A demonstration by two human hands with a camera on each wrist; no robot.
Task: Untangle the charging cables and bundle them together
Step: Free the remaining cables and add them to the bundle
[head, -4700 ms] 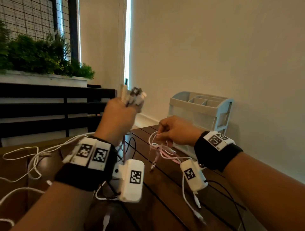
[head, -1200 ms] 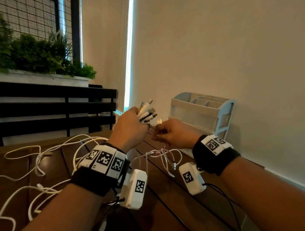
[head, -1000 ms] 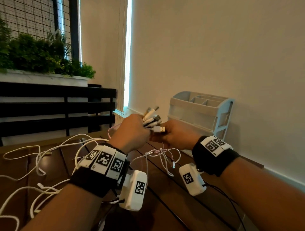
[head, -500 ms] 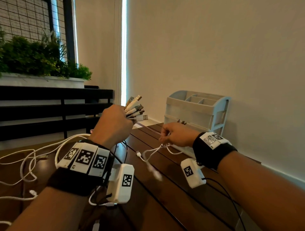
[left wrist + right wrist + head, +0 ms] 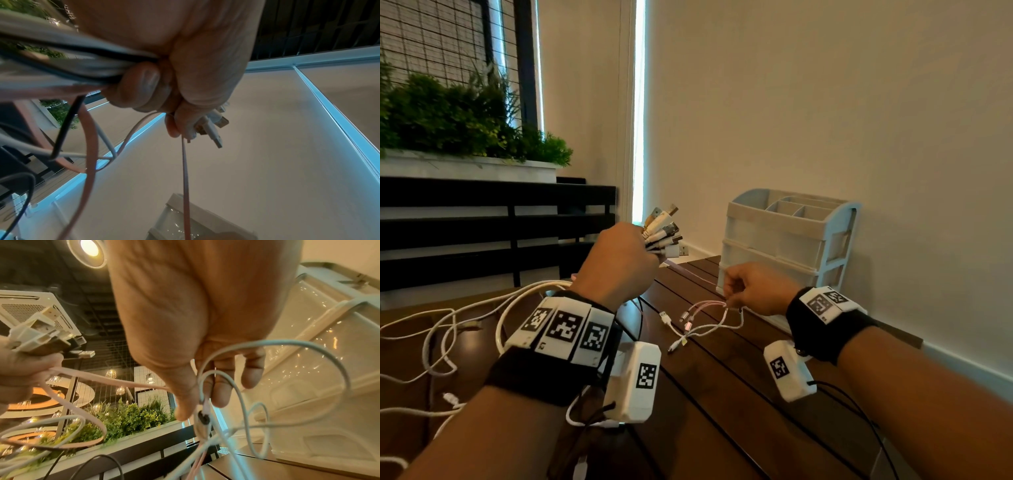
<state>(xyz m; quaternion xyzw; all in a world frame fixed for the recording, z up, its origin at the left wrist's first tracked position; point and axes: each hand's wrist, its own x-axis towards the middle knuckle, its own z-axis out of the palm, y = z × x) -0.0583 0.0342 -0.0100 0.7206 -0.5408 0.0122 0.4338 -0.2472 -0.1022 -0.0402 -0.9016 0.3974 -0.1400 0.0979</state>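
Observation:
My left hand point(image 5: 619, 260) is raised in a fist and grips a bunch of USB plugs point(image 5: 666, 233), which stick out up and to the right; the wrist view shows the plug ends point(image 5: 213, 129) past the curled fingers point(image 5: 139, 86). White cables point(image 5: 465, 325) trail from it over the left of the table. My right hand point(image 5: 753, 289) pinches pink and white cables point(image 5: 709, 320) low over the table, their small connectors point(image 5: 686, 318) dangling. One pink cable point(image 5: 115, 381) runs taut between the two hands.
A pale drawer organiser point(image 5: 787, 240) stands on the dark slatted table point(image 5: 722, 394) right behind my right hand, against the wall. A black bench point(image 5: 482, 222) and a planter point(image 5: 465, 113) are at the back left. Thin black wires point(image 5: 852, 407) hang from the wrist cameras.
The hands came together a second ago, then drew apart. My left hand keeps the plug bunch raised; my right has dropped toward the organiser, sliding along the pink cable.

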